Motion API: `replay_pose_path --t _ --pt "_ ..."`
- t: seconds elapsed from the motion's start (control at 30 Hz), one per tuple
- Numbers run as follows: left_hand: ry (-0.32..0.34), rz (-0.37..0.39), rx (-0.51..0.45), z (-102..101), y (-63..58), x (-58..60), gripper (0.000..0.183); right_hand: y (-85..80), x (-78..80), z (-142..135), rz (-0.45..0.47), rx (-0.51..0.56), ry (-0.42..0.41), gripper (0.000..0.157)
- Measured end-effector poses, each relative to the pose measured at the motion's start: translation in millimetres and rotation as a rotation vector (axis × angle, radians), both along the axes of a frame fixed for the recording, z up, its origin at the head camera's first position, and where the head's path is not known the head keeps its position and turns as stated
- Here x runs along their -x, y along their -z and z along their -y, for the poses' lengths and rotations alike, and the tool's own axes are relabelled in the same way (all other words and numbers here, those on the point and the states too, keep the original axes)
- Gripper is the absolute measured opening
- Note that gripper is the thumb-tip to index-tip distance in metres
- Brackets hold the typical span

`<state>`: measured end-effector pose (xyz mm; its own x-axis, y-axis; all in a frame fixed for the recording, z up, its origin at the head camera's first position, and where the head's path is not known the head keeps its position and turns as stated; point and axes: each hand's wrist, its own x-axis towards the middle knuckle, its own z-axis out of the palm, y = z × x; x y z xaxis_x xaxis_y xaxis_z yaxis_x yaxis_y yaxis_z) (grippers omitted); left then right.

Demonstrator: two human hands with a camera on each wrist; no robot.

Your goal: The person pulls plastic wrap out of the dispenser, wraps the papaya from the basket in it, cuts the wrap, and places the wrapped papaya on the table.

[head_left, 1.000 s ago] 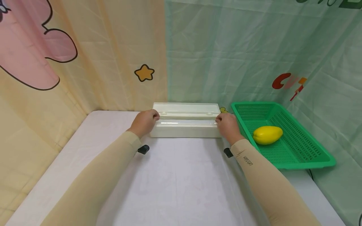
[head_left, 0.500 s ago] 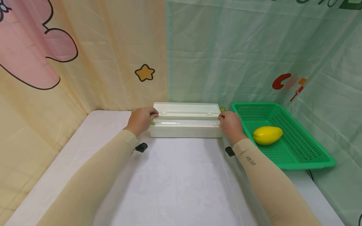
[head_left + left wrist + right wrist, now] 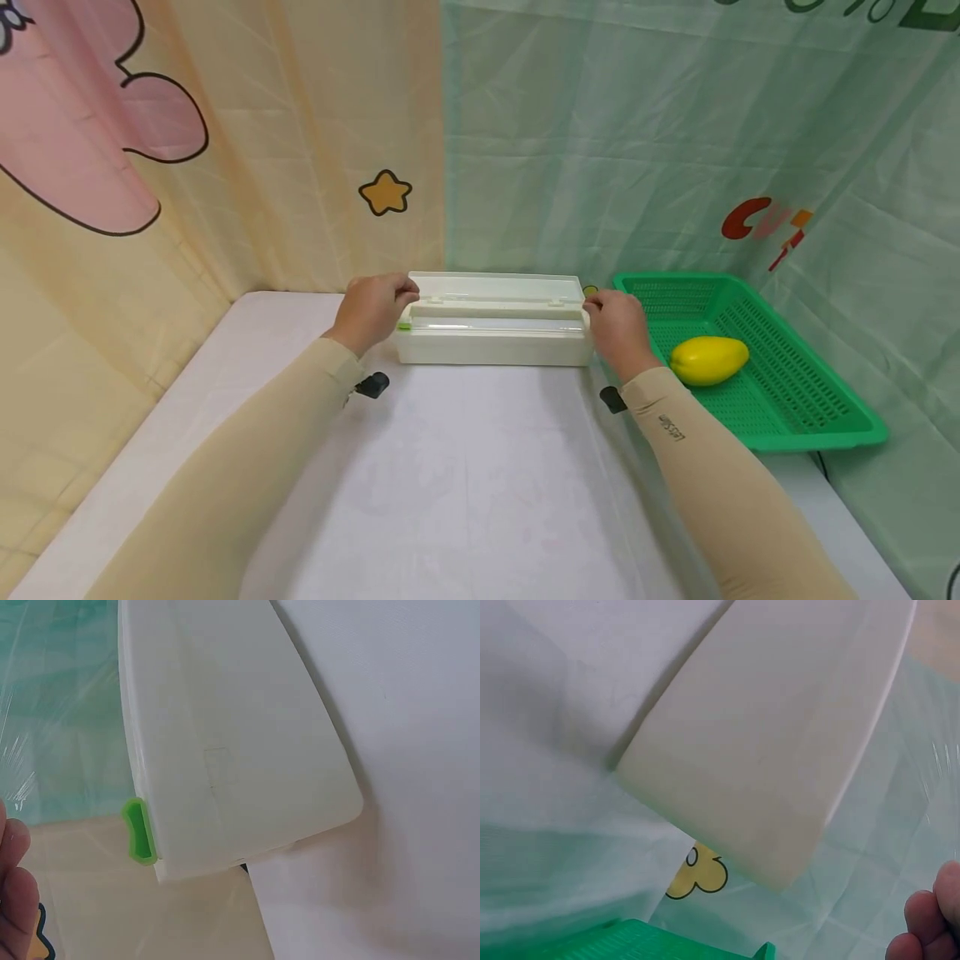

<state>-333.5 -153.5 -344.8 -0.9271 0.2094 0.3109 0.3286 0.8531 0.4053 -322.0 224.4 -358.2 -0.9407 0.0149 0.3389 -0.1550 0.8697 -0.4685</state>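
A white cling film dispenser (image 3: 495, 350) lies lengthwise at the back of the table, its lid (image 3: 495, 287) raised. My left hand (image 3: 372, 310) is above its left end, thumb and fingertips pinched together. At the opposite end my right hand (image 3: 619, 329) pinches in the same way. Clear cling film (image 3: 19, 780) with shiny creases stretches up from the box towards the fingers, seen in both wrist views. A green slide cutter (image 3: 139, 832) sits at the left end of the box's edge. The film's pinched corners are hidden by the fingers.
To the right stands a green plastic basket (image 3: 787, 375) holding a yellow papaya-like fruit (image 3: 708, 361). The right forearm passes close by the basket's left rim. A white cloth covers the table (image 3: 457, 483), and printed curtains (image 3: 525, 167) hang behind.
Both hands have risen and drawn slightly apart, the left going up and left, the right moving right. The green cutter, hidden at first, has come into view. Box and basket stay put.
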Motion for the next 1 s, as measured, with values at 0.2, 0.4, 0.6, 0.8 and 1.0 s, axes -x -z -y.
replay_pose_path --t 0.2,0.4,0.6,0.8,1.0 --pt "0.002 -0.053 -0.008 -0.5 -6.0 -1.4 0.017 -5.3 -3.3 -0.2 -0.078 0.011 0.003 0.025" --pt "-0.007 -0.039 -0.053 -0.6 -12.4 -3.9 0.019 -13.3 -5.7 0.7 -0.090 0.011 0.018 0.026" --pt "0.009 -0.075 -0.068 0.8 -18.1 -4.7 0.018 -23.3 -9.9 2.2 -0.064 0.018 0.043 0.029" --pt "0.028 -0.136 -0.071 -0.4 -27.0 -8.6 0.017 -30.8 -14.8 2.7 -0.068 0.016 0.062 0.028" --pt "0.034 -0.175 -0.073 -0.5 -34.7 -11.7 0.017 -36.9 -18.8 1.9 -0.093 0.028 0.070 0.028"
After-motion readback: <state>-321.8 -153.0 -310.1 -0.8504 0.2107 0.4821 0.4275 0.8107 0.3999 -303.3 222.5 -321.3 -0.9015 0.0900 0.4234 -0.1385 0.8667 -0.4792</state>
